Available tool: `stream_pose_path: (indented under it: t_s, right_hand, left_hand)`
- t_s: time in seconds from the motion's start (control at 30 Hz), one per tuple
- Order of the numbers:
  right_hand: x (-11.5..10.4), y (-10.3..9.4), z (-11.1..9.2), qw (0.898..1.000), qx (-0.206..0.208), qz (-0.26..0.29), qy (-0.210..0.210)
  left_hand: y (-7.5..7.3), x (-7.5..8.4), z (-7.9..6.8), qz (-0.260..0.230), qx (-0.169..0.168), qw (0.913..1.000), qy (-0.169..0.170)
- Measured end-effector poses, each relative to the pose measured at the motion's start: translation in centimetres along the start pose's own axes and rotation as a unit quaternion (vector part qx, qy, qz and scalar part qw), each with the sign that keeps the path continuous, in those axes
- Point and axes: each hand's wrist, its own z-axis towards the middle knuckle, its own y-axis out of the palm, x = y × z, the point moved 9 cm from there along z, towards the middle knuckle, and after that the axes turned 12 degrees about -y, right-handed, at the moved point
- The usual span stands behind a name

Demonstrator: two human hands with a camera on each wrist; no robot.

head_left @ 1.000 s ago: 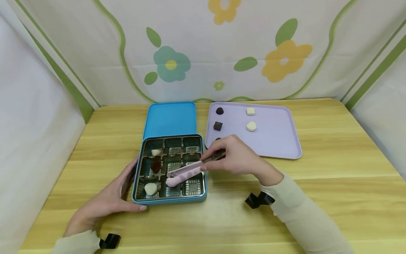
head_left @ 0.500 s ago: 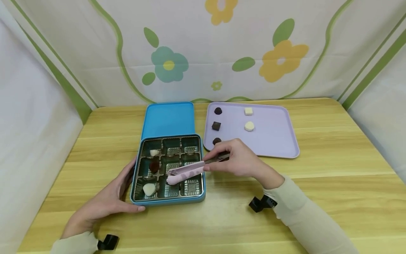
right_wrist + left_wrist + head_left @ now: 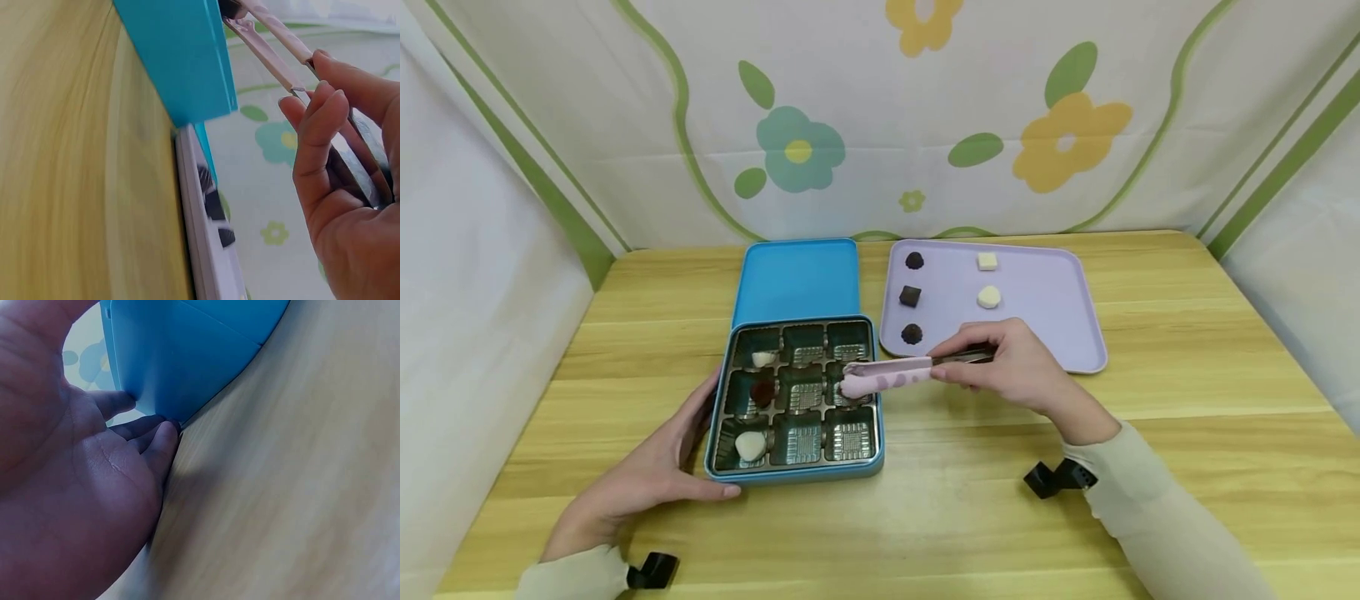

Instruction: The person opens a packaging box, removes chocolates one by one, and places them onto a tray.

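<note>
A blue tin (image 3: 796,477) with a dark nine-compartment insert stands left of the middle. Its left column holds a small white chocolate (image 3: 763,359), a red-brown chocolate (image 3: 762,392) and a larger white chocolate (image 3: 750,447). My left hand (image 3: 658,471) rests at the tin's near left corner, thumb along the front and fingertips touching the side (image 3: 165,440). With my right hand (image 3: 1011,367) I pinch metal tongs with pink paw-shaped tips (image 3: 887,375). The tips hover over the middle-right compartment, and a dark brown piece (image 3: 232,7) shows between them in the right wrist view.
Behind the tin lies its blue lid (image 3: 797,283). A lilac tray (image 3: 1045,292) at the back right carries three dark chocolates (image 3: 910,296) in a column, plus a square white chocolate (image 3: 987,262) and a round white one (image 3: 989,297).
My right hand has moved right and slightly back, bringing the tong tips from the front-middle compartment to the middle-right one. My left hand stays at the tin.
</note>
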Motion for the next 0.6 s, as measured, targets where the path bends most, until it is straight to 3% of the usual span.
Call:
stream_pose_path:
  t_s: [0.23,0.43,0.6]
  right_hand:
    - [1.2,-4.2,-1.9,0.998,0.06,-0.008,0.014]
    - [2.7,-9.2,-4.3,0.994,0.108,-0.012,0.024]
    - [4.5,-13.2,-6.1,0.987,0.132,-0.06,0.071]
  left_hand:
    - [0.0,0.1,0.1,-0.001,-0.002,1.0,0.004]
    - [0.2,0.2,0.3,-0.007,-0.007,0.9999,0.002]
    - [0.1,0.0,0.2,-0.023,-0.005,0.9997,-0.007]
